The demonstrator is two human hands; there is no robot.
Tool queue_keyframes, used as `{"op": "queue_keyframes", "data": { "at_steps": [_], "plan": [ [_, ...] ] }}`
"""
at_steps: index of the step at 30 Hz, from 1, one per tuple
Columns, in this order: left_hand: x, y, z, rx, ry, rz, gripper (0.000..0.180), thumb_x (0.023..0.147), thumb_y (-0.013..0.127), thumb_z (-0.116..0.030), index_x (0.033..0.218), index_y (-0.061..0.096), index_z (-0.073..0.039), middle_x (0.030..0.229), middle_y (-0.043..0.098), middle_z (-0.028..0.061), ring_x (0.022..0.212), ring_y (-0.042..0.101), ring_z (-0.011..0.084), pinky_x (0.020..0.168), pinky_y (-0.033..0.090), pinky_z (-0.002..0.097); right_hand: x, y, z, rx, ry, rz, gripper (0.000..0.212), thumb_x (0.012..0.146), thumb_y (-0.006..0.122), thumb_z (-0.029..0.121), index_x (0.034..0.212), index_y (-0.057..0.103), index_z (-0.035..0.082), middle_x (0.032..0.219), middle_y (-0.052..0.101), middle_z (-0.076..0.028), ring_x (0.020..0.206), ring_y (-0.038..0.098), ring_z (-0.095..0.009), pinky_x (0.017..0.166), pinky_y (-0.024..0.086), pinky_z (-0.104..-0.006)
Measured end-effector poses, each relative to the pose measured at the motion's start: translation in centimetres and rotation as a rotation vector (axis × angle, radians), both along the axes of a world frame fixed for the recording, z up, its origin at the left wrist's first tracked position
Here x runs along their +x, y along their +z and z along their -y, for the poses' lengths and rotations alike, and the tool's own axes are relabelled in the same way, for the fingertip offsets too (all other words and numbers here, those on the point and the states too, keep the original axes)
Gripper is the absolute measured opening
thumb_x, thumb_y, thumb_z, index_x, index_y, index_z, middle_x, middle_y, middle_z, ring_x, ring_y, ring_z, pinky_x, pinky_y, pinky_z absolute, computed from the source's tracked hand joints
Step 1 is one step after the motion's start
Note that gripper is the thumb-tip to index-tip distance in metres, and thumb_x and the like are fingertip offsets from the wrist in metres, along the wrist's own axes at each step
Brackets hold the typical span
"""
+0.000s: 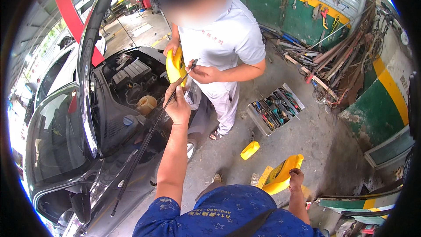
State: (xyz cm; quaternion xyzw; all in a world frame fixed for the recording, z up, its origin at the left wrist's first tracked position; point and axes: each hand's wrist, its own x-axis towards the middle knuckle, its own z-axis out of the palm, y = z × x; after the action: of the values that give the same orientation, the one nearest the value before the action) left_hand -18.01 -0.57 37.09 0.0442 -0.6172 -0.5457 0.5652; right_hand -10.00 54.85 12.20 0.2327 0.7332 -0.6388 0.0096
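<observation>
My left hand (178, 106) is raised in front of me, its fingers closed around a long, thin black rod-like piece, perhaps a wiper blade (147, 141). The piece slants down toward the car's side, and its upper end meets a co-worker's hand (205, 74). The co-worker's other hand (172, 47) holds a yellow jug (176, 65) beside the engine bay. Low on my right, my right hand (296, 180) grips a large yellow jug (283, 174) near its handle side; its fingertips are partly hidden.
At left stands a dark car (57, 131) with its hood (90, 61) raised over the engine bay (131, 79). On the floor are an open toolbox (275, 109) and a small yellow bottle (250, 150). Scrap pipes (337, 61) pile against the far right wall.
</observation>
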Motion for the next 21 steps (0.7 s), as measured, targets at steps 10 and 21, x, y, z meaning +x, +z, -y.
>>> {"op": "queue_keyframes", "data": {
  "at_steps": [10, 21],
  "plan": [
    [3.3, 0.6, -3.0, -0.09, 0.153, 0.038, 0.024, 0.107, 0.054, -0.01, 0.117, 0.068, 0.007, 0.104, 0.071, 0.0095, 0.082, 0.067, 0.0138, 0.074, 0.054, 0.0267, 1.3, -2.4, -1.4, 0.018, 0.003, 0.035, 0.018, 0.077, 0.058, -0.007, 0.084, 0.072, 0.001, 0.081, 0.068, -0.005, 0.08, 0.063, -0.018, 0.079, 0.05, -0.0285],
    [6.0, -0.2, -7.5, 0.036, 0.365, 0.092, 0.028, 0.107, 0.055, -0.017, 0.118, 0.065, 0.007, 0.107, 0.073, 0.014, 0.076, 0.068, 0.0154, 0.066, 0.051, 0.0255, 5.2, -5.4, -5.8, 0.022, -0.042, 0.099, 0.017, 0.076, 0.059, -0.003, 0.086, 0.073, -0.001, 0.082, 0.071, -0.007, 0.08, 0.065, -0.018, 0.079, 0.051, -0.0297]
  ]
}}
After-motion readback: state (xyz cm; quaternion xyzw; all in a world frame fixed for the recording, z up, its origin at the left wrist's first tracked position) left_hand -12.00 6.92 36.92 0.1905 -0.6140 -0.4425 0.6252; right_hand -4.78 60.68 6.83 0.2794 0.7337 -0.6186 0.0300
